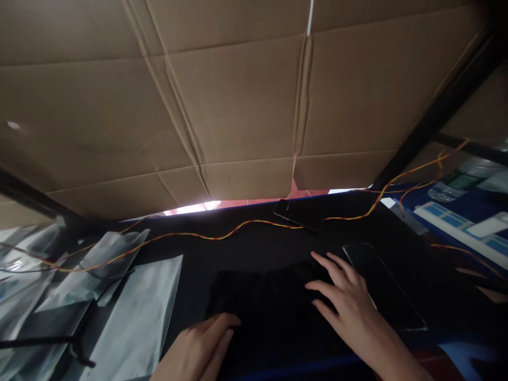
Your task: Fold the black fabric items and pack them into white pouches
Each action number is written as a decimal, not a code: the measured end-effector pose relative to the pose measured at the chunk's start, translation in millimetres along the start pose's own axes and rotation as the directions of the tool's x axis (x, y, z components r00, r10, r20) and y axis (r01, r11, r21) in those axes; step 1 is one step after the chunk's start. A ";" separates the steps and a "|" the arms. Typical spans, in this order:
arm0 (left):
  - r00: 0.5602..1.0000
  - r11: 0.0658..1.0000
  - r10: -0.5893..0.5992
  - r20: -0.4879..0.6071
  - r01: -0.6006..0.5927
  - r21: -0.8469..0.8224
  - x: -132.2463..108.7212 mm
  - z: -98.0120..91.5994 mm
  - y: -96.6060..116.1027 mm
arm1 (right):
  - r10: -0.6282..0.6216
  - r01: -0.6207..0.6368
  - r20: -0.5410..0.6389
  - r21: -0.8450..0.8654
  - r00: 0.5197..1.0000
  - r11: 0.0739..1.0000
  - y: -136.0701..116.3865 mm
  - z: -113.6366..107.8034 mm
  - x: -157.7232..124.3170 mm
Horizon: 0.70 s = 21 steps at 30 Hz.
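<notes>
A dark, folded black cloth [262,296] lies in front of me on the black tabletop, its outline hard to make out. At its left edge, my left hand [202,341] has thumb and fingers pressed together on the fabric. My right hand [349,301] rests over the cloth's right side with its fingers spread, holding nothing. Beside and partly behind that hand lies a flat, clear plastic bag [392,291]. Farther back is a black phone [297,214], lying flat.
A yellow and red twisted wire [206,238] runs across the table's back. White plastic bags [135,317] are piled at left, near a bent black rod [81,354]. Cardboard [238,100] walls off the back. A plastic bottle [456,180] lies at right on a blue surface.
</notes>
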<state>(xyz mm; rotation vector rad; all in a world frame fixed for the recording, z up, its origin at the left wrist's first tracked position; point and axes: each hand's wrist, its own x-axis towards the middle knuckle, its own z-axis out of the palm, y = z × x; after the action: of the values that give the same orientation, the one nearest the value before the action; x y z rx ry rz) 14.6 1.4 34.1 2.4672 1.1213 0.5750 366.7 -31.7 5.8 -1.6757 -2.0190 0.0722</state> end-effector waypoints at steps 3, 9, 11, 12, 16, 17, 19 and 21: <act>0.998 1.000 0.007 0.068 -0.008 0.027 14.7 -8.9 -0.7 | 0.057 -0.061 0.041 0.103 0.998 0.993 5.3 -7.8 21.9; 0.991 0.959 0.118 -0.066 -0.097 0.266 48.1 0.6 3.6 | 0.155 -0.126 -0.140 0.197 0.978 0.972 17.5 -11.8 77.6; 0.981 0.928 0.151 -0.124 -0.097 0.361 55.6 10.3 0.0 | 0.211 -0.171 -0.270 0.163 0.940 0.972 11.7 -5.1 86.4; 0.977 0.914 0.157 -0.142 -0.089 0.396 58.2 14.1 -2.8 | 0.222 -0.180 -0.320 0.156 0.921 0.971 6.3 -2.2 86.4; 0.980 0.899 0.107 -0.168 -0.023 0.437 65.2 14.3 -14.6 | 0.071 -0.032 -0.207 0.186 0.976 0.982 -21.3 3.5 60.9; 0.980 0.898 0.084 -0.181 0.004 0.439 67.9 11.3 -17.1 | 0.012 0.013 -0.117 0.205 0.993 0.979 -26.4 5.0 51.4; 0.973 0.892 0.035 -0.227 0.072 0.447 76.1 4.9 -20.7 | -0.081 0.075 0.018 0.229 0.997 0.971 -31.6 10.5 33.5; 0.956 0.876 -0.016 -0.294 0.155 0.457 86.6 1.1 -21.9 | -0.085 0.082 0.008 0.199 0.996 0.977 -30.2 19.8 19.5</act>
<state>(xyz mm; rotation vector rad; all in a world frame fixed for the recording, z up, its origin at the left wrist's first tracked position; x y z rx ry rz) 53.5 81.5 40.7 2.7824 1.6498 0.7117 329.1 -15.1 6.0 -1.4701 -2.0187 0.2509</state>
